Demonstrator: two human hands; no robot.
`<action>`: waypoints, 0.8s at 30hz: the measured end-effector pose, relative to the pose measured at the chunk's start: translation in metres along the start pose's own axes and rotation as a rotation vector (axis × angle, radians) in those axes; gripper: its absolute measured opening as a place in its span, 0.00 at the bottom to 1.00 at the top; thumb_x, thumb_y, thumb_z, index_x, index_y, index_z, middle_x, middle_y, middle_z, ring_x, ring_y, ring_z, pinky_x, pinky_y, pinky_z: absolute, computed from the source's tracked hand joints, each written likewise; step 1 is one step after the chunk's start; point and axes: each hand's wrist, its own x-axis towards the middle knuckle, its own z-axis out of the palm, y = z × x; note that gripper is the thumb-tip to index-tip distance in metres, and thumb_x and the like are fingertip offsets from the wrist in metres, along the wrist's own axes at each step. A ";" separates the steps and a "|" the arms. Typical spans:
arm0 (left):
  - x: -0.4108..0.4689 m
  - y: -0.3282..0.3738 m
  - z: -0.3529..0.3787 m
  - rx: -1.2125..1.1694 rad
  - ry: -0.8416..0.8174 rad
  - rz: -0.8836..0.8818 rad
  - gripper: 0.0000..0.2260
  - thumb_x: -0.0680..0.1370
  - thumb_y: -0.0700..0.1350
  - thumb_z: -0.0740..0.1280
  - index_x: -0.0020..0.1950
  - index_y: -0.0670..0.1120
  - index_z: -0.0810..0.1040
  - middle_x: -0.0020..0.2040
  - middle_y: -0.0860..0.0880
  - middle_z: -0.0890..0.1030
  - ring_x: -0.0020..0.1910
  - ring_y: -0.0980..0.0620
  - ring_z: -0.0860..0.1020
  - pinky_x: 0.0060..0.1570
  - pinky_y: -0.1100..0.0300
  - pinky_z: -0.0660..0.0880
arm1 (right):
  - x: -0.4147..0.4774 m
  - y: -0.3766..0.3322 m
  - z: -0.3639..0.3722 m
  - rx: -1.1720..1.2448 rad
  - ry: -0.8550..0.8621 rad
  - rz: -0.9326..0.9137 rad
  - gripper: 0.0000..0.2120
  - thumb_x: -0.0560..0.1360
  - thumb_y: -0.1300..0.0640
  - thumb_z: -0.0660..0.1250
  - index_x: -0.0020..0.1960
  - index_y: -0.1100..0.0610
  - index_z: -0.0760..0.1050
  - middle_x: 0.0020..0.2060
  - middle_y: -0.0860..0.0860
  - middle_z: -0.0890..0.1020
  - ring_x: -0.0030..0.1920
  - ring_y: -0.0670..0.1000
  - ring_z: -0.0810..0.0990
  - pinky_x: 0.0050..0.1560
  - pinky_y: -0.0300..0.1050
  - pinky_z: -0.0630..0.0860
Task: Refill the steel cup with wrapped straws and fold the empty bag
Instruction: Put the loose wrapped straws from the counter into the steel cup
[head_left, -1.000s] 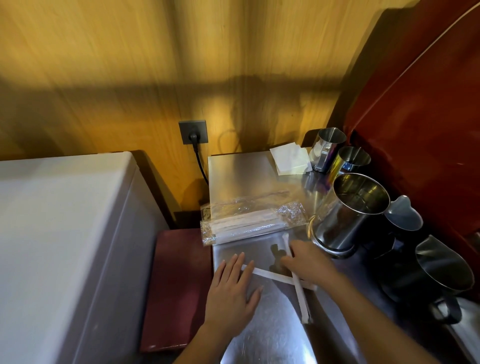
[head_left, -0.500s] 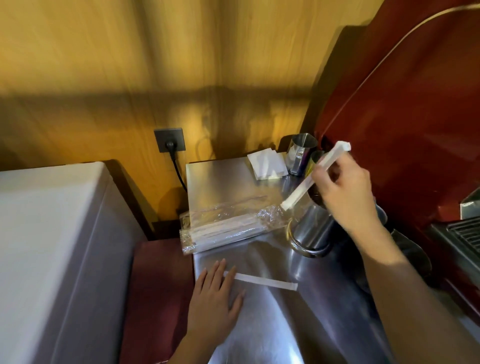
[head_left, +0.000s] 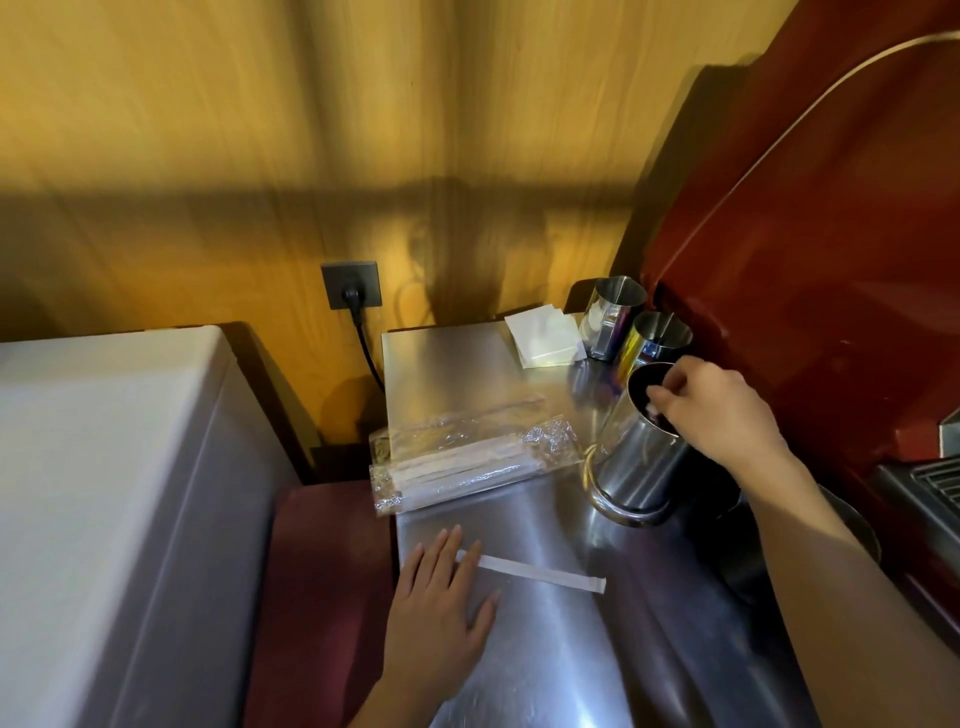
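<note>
The large steel cup stands on the steel counter, right of the clear plastic bag that holds several wrapped straws. My right hand hovers over the cup's mouth, fingertips pinched at the pale top end of a wrapped straw that is sunk into the cup. My left hand lies flat on the counter with fingers spread. Its fingertips rest on the left end of a single wrapped straw that lies flat in front of the bag.
Two smaller steel cups and a stack of white napkins sit at the back right. A red machine walls the right side. A white appliance fills the left. A plugged socket is on the wooden wall.
My right hand picked one straw off the counter, lifted it over the steel cup and lowered it in. The left hand stayed flat on the other straw.
</note>
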 end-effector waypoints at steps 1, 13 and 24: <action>0.000 0.000 0.000 0.003 0.006 0.002 0.23 0.73 0.58 0.58 0.61 0.48 0.78 0.63 0.46 0.79 0.63 0.47 0.75 0.69 0.60 0.48 | -0.003 -0.003 0.001 0.034 0.067 -0.039 0.08 0.75 0.50 0.63 0.46 0.55 0.73 0.41 0.57 0.81 0.44 0.62 0.78 0.47 0.56 0.76; 0.001 0.000 0.003 0.049 0.050 0.029 0.22 0.74 0.59 0.57 0.62 0.49 0.76 0.63 0.46 0.79 0.64 0.48 0.75 0.65 0.52 0.64 | -0.059 -0.030 0.125 -0.162 -0.443 -0.565 0.06 0.72 0.54 0.60 0.47 0.54 0.70 0.46 0.56 0.81 0.47 0.59 0.78 0.41 0.47 0.70; 0.001 0.001 0.001 0.048 0.061 0.028 0.25 0.73 0.58 0.59 0.65 0.46 0.73 0.65 0.48 0.77 0.65 0.50 0.74 0.65 0.54 0.61 | -0.058 -0.015 0.159 -0.486 -0.525 -0.590 0.11 0.68 0.55 0.62 0.49 0.56 0.73 0.49 0.56 0.81 0.49 0.59 0.79 0.41 0.46 0.67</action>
